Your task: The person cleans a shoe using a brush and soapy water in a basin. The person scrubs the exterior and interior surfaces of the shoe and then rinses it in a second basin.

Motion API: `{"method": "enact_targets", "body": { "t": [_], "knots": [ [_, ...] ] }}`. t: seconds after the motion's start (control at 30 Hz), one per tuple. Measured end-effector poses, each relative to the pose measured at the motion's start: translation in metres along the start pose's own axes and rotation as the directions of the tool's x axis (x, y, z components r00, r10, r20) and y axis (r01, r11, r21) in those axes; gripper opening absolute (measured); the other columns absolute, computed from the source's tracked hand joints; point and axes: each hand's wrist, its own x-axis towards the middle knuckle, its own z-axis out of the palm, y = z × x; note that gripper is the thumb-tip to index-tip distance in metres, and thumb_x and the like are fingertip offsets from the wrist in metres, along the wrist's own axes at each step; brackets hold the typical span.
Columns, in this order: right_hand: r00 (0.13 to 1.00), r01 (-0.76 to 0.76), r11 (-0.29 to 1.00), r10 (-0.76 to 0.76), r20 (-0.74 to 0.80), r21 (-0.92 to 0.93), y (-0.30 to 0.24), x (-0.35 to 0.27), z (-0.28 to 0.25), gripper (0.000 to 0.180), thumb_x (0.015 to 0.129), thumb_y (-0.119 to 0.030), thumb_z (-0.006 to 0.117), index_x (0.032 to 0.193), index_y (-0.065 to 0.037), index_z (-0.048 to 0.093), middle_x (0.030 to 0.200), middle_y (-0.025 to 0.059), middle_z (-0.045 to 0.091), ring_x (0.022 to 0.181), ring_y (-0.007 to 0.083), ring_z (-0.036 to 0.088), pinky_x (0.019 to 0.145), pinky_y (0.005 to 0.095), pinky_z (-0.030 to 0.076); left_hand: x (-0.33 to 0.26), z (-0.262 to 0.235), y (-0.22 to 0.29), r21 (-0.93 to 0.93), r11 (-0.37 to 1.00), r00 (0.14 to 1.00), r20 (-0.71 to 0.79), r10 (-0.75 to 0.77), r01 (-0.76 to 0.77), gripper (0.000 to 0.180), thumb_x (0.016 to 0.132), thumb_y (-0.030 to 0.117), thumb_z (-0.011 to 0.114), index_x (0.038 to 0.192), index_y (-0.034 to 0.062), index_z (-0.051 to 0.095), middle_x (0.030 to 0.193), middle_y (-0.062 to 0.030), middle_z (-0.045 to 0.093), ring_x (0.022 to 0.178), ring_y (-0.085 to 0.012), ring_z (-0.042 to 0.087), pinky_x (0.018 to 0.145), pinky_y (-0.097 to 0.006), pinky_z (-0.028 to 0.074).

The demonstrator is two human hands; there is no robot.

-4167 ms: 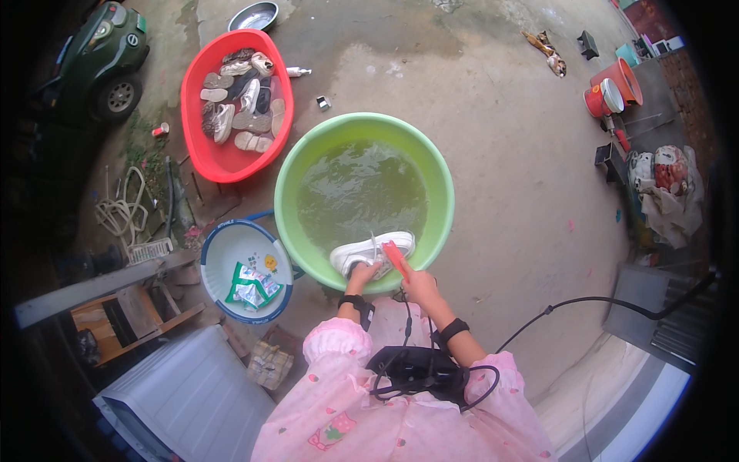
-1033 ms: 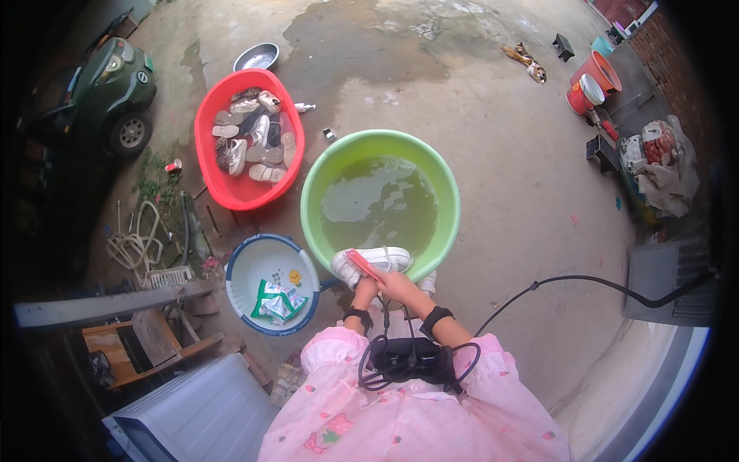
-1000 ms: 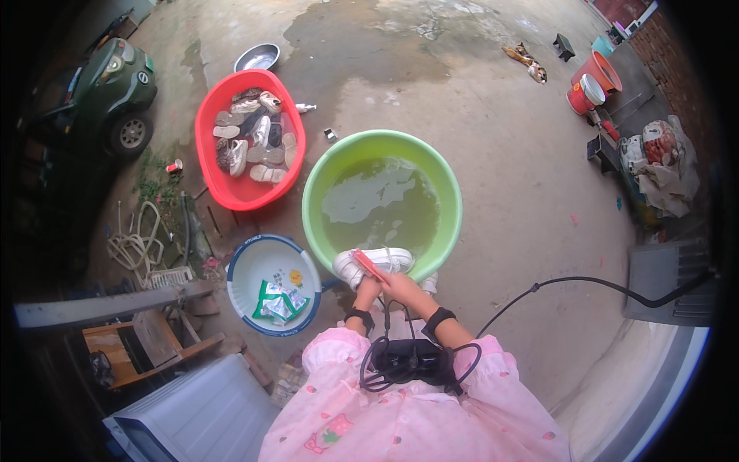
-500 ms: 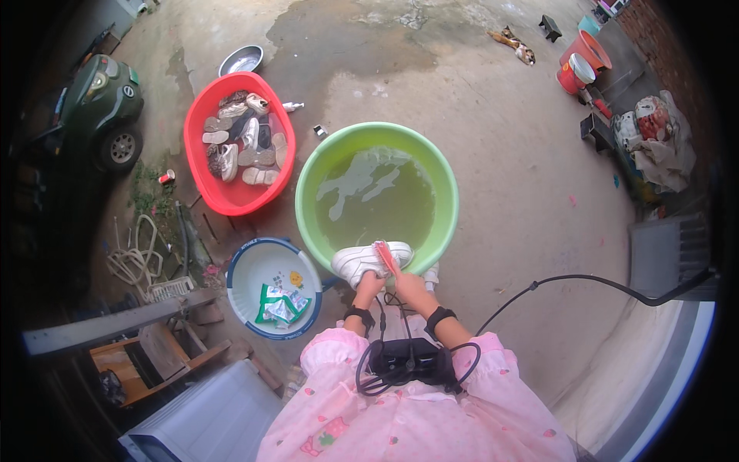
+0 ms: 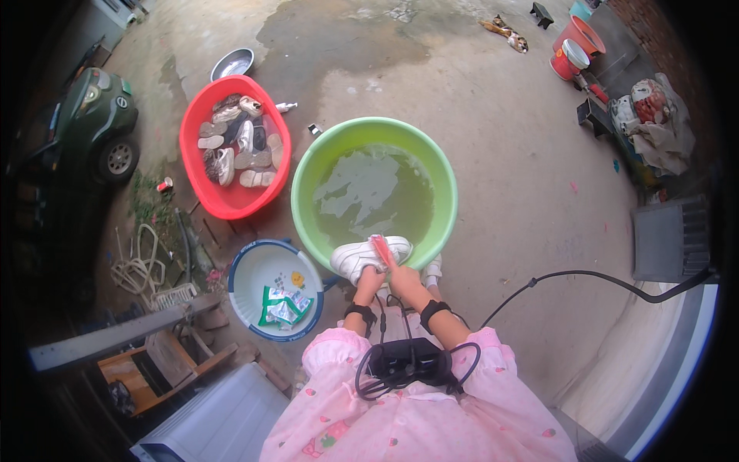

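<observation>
**Packets in the white basin**

Green and white sachets [image 5: 283, 306] lie bunched in the white, blue-rimmed basin [image 5: 254, 266], just left of the person's knees. A small yellow packet [image 5: 297, 279] lies beside them, nearer the basin's far side. A small red can [image 5: 164, 185] stands on the ground left of the red tub [image 5: 202, 196].

Outdoor concrete yard of a home, used as a washing area. Wash basins stand on the bare ground: a green basin [image 5: 375, 192] of water, a red basin [image 5: 233, 156] of shoes. A parked green vehicle [image 5: 81, 127], coiled rope [image 5: 138, 266] and orange buckets [image 5: 573, 42] line the edges.
</observation>
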Motion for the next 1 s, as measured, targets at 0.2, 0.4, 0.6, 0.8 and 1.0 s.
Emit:
{"method": "enact_targets", "body": {
  "t": [0.2, 0.4, 0.6, 0.8, 1.0],
  "knots": [
    [0.991, 0.028, 0.997, -0.018, 0.133, -0.071, 0.013, -0.027, -0.02, 0.059, 0.069, -0.007, 0.04, 0.122, -0.006, 0.016, 0.06, 0.0146, 0.055, 0.053, 0.0286, 0.054, 0.047, 0.0386, 0.042, -0.003, -0.004, 0.0, -0.006, 0.994, 0.993, 0.053, -0.108, 0.109, 0.028, 0.062, 0.012, 0.053, 0.08, -0.0096, 0.052, 0.069, -0.0192, 0.055, 0.063, -0.0228, 0.055, 0.056, -0.031, 0.041],
    [0.999, -0.034, 0.999, 0.035, 0.03, -0.022, 0.008, -0.014, -0.014, 0.06, 0.068, -0.008, 0.041, 0.123, -0.006, 0.016, 0.06, 0.0162, 0.054, 0.053, 0.0303, 0.054, 0.047, 0.0392, 0.042, 0.001, -0.002, -0.005, 0.103, 0.992, 0.998, 0.012, -0.068, 0.066, 0.028, 0.062, 0.013, 0.053, 0.077, -0.0103, 0.051, 0.067, -0.0179, 0.055, 0.06, -0.0215, 0.054, 0.055, -0.031, 0.042],
    [0.995, 0.079, 0.997, -0.078, 0.068, -0.017, -0.015, -0.007, -0.009, 0.057, 0.07, -0.008, 0.038, 0.122, -0.005, 0.018, 0.061, 0.0168, 0.054, 0.054, 0.0303, 0.054, 0.048, 0.0396, 0.042, 0.002, -0.007, -0.006, 0.013, 0.996, 0.996, 0.038, -0.086, 0.086, 0.023, 0.064, 0.011, 0.051, 0.075, -0.0093, 0.052, 0.059, -0.014, 0.053, 0.052, -0.0199, 0.053, 0.048, -0.031, 0.041],
    [0.997, -0.02, 0.997, 0.026, 0.069, -0.077, 0.018, -0.011, 0.001, 0.055, 0.072, -0.009, 0.036, 0.123, -0.008, 0.017, 0.063, 0.0159, 0.055, 0.056, 0.0313, 0.054, 0.049, 0.0401, 0.042, 0.002, -0.003, -0.008, 0.148, 0.978, 0.986, 0.05, -0.159, 0.151, 0.027, 0.064, 0.015, 0.051, 0.08, -0.0062, 0.053, 0.073, -0.0228, 0.054, 0.071, -0.0339, 0.053, 0.063, -0.036, 0.041],
    [0.99, 0.083, 0.996, -0.086, 0.114, 0.03, -0.033, -0.013, -0.022, 0.054, 0.072, -0.01, 0.036, 0.122, -0.005, 0.017, 0.065, 0.0183, 0.055, 0.059, 0.0317, 0.054, 0.051, 0.0405, 0.042, 0.009, -0.001, -0.032, 0.076, 0.978, 0.971, -0.126, 0.204, -0.196, 0.025, 0.062, 0.015, 0.051, 0.072, -0.0082, 0.052, 0.06, -0.0183, 0.053, 0.053, -0.0248, 0.054, 0.05, -0.032, 0.041]
  ]
}}
